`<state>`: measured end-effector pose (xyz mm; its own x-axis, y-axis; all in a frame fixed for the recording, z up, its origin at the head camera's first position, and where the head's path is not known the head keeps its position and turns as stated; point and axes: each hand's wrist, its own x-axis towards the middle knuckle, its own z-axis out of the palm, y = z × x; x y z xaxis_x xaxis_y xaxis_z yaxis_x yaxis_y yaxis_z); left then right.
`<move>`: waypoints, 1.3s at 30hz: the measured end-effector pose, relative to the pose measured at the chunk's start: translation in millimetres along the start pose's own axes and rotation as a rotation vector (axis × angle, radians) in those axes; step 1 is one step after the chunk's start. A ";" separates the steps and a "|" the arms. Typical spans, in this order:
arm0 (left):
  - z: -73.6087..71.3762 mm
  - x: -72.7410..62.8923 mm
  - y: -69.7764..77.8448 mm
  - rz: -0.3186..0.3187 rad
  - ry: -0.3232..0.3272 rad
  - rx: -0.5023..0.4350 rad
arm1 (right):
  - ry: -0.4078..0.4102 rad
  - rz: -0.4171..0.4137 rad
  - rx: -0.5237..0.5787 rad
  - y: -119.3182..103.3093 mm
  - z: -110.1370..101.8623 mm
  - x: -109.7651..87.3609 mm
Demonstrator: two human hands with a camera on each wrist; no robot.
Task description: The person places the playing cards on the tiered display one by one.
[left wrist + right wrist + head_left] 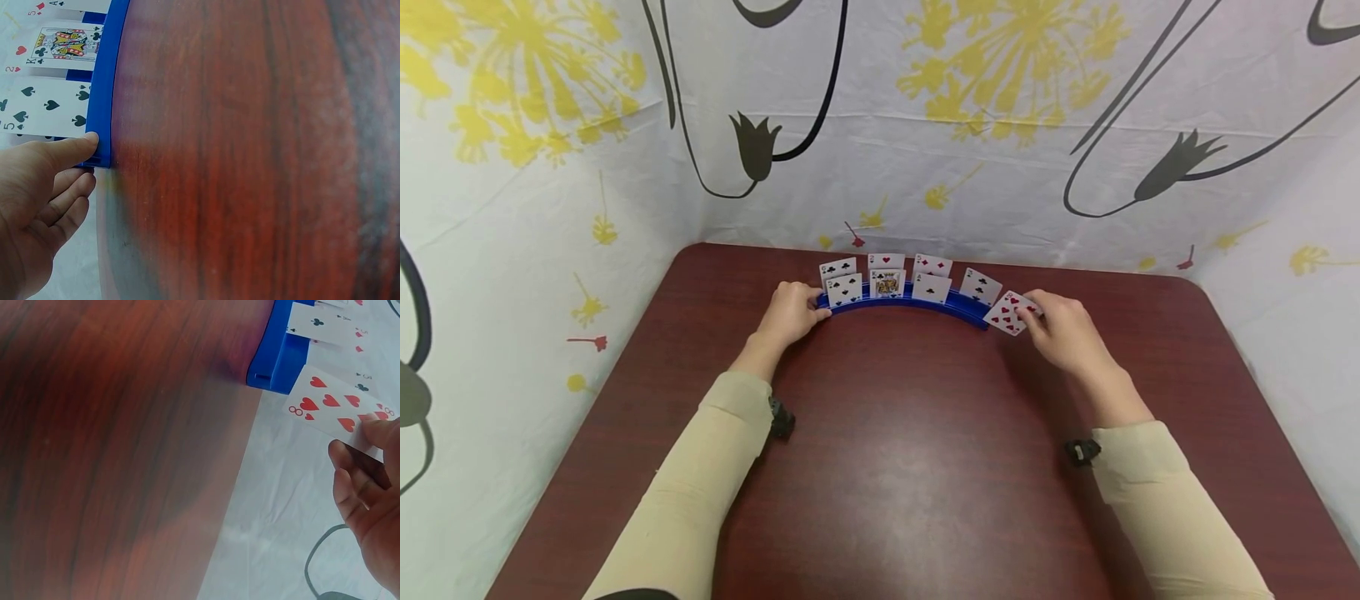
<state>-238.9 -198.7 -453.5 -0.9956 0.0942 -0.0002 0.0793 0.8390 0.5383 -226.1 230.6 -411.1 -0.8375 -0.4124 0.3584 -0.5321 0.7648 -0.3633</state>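
A curved blue card holder [910, 302] stands near the table's far edge with playing cards upright in two rows. My left hand [790, 314] grips its left end, thumb [84, 148] on the front and fingers behind. At the other end, my right hand [1060, 329] pinches an eight of hearts [322, 405], tilted, its lower edge close by the holder's right end. The front row has a five of spades [47, 106], a king of clubs [65, 47] and an ace of clubs [932, 288]. Behind them, partly covered, are a two of hearts [886, 261] and a five of diamonds [933, 264].
One more club card [981, 286] stands alone toward the holder's right end, and another [838, 267] is at the back left. The dark red wooden table [910, 467] reaches to a patterned white cloth wall [865, 183] behind and at both sides.
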 end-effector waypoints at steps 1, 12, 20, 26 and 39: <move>0.1 0.0 -0.1 -0.001 -0.001 0.000 | 0.006 0.001 0.002 -0.5 0.5 0.6; 0.4 -0.5 -1.6 0.001 -0.003 -0.003 | 0.022 -0.021 0.009 -8.1 4.6 5.7; -0.3 0.7 -1.6 0.012 -0.006 0.029 | 0.000 -0.021 -0.021 -10.9 9.8 11.1; -1.1 1.3 -0.6 0.019 -0.010 0.057 | 0.003 -0.025 -0.034 -14.7 16.3 15.9; -0.8 4.1 -1.4 0.037 -0.011 0.067 | 0.051 -0.012 -0.073 -20.3 31.0 23.6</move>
<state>-243.1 -200.0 -453.6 -0.9913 0.1311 0.0094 0.1195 0.8690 0.4801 -239.0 190.0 -421.9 -0.8228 -0.3974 0.4064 -0.5299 0.7949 -0.2955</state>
